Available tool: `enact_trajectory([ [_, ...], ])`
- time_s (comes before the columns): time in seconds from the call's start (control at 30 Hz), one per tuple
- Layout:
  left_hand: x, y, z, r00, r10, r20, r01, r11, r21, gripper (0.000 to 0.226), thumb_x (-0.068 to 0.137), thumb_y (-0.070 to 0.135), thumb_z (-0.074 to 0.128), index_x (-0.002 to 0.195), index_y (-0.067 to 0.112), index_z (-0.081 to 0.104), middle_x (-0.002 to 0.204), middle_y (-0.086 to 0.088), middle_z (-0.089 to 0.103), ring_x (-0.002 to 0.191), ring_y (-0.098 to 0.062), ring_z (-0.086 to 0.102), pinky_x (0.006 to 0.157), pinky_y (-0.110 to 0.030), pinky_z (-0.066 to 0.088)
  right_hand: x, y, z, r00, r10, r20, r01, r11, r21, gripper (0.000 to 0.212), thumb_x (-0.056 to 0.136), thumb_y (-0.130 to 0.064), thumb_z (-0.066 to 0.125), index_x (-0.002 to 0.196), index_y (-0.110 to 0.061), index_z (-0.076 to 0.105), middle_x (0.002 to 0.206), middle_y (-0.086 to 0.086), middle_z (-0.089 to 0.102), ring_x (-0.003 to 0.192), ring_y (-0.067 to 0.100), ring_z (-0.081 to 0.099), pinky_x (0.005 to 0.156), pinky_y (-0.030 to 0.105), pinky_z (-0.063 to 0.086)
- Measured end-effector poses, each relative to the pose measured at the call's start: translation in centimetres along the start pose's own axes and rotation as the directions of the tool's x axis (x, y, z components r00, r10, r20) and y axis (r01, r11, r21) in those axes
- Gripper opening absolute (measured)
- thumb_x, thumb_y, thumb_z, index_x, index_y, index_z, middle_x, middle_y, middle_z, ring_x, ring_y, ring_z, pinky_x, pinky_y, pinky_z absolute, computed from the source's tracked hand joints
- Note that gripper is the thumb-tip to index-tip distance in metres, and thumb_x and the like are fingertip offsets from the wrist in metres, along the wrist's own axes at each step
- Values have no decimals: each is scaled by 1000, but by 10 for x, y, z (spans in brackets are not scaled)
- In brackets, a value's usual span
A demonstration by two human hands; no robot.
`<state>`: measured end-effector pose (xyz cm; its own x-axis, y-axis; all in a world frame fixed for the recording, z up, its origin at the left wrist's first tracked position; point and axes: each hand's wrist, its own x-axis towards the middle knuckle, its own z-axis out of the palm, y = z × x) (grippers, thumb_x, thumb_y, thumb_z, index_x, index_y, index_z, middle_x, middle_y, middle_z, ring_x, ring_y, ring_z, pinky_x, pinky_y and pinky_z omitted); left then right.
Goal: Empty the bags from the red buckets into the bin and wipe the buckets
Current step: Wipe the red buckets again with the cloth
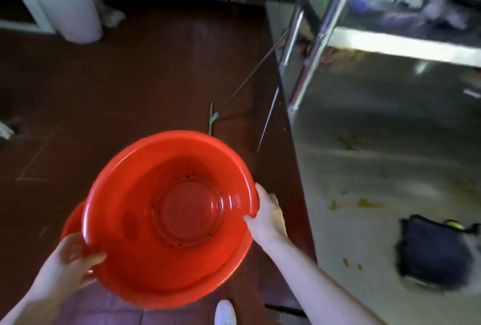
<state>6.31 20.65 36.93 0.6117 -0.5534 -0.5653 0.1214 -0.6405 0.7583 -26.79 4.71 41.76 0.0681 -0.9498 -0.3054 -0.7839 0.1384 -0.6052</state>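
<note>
bucket: red bucket (169,210) held over the floor, mouth up, no bag inside, dark specks on the base
left hand (70,259): fingers curled round near rim, thumb over the lip
right hand (268,215): pinching right rim, fingers tucked under
step, judged: wipe due; keep level, fetch dark cloth (434,251) from steel table (377,142), clear the specks

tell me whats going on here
A person holds a red bucket by its rim, left hand on the near side, right hand on the right, above the floor beside a steel counter. No bag is in it, only a few dark specks. A second red rim shows under it at left. A dark cloth lies on the counter.
</note>
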Motion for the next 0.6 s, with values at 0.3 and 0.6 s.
enact_trajectory([
  [0.3, -171, 99, -72, 939, 322, 123, -318, 947, -51, 52, 71, 6, 79, 98, 48, 65, 103, 5, 70, 95, -22, 68, 65, -40, 57, -156, -26, -131, 980, -44, -192, 97, 957, 275, 72, 84, -7, 66, 145, -35, 38, 127, 4, 48, 118, 23, 54, 104, 40, 45],
  [0.6, -312, 163, -18, 826, 514, 234, -490, 858, -155, 46, 78, 2, 73, 108, 35, 64, 108, 4, 71, 85, -14, 72, 59, -29, 57, -222, 19, -274, 949, -103, -299, 218, 897, 385, 73, 83, -7, 68, 142, -39, 40, 120, 1, 52, 103, 23, 61, 87, 45, 56],
])
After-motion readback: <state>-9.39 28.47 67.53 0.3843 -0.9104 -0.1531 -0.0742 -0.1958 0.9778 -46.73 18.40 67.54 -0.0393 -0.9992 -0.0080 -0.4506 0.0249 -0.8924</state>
